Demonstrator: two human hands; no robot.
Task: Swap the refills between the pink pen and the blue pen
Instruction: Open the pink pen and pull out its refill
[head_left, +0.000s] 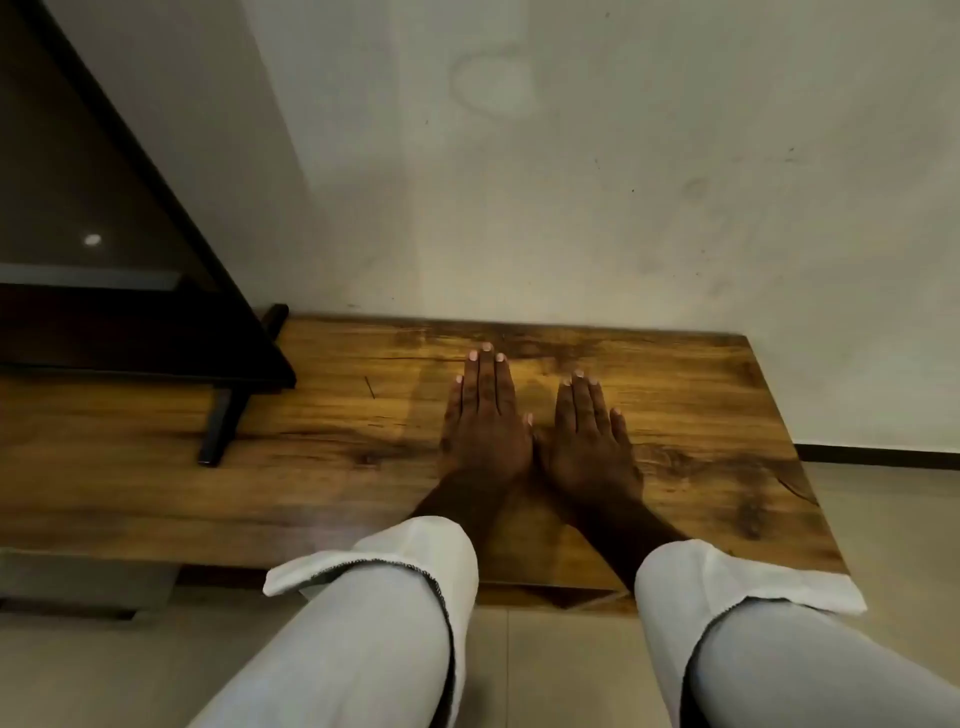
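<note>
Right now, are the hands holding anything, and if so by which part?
Nothing is held. The left hand and right hand lie flat, palms down, on the table. No pens are in view.

The left hand (485, 428) lies flat, palm down, fingers (485, 379) straight and pressed together, thumb tucked along its inner edge. The right hand (589, 447) lies flat just beside it, palm down too, fingers (584, 402) together and pointing forward, the little finger slightly spread outward. The two thumbs meet or nearly touch between the hands. The left hand reaches a little farther forward than the right. Both wrists are bare and angle inward, so the forearms converge toward the hands. Each forearm wears a white sleeve (374, 613) with its cuff turned back. Neither hand holds anything.
</note>
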